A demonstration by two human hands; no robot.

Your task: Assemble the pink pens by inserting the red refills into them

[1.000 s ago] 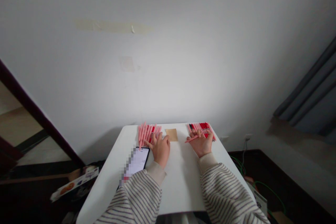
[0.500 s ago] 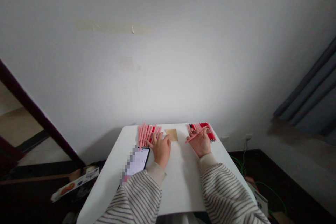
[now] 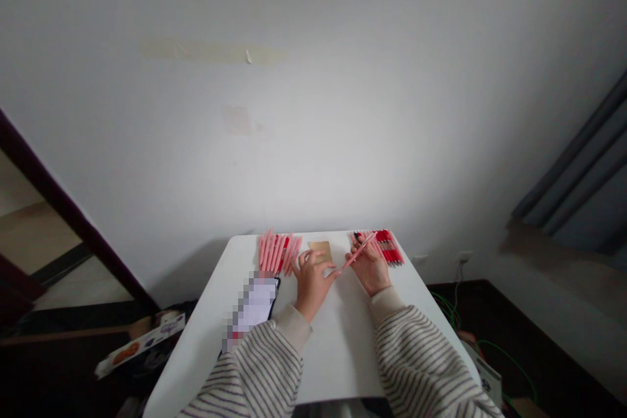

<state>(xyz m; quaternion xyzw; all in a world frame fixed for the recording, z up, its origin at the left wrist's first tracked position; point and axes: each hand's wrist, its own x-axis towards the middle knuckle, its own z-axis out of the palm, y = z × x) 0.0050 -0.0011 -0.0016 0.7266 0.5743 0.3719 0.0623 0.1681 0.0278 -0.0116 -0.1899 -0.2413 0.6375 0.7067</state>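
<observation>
My right hand [image 3: 371,268] grips a pink pen [image 3: 359,251] that slants up to the right over the white table [image 3: 337,346]. My left hand [image 3: 311,279] reaches toward the pen's lower end, its fingers pinched together near the tip. A pile of pink pens [image 3: 276,252] lies at the table's far left, just beyond my left hand. A pile of red and pink pens [image 3: 385,246] lies at the far right, behind my right hand.
A small brown card [image 3: 322,249] lies between the two piles. A phone [image 3: 255,307] with a lit screen rests at the left by my left forearm. A box [image 3: 140,341] sits on the dark floor at the left. Green cables [image 3: 490,346] run at the right.
My left hand left the pink pile and moved right toward the pen's lower end. My right hand lifted the pen and tilted it up.
</observation>
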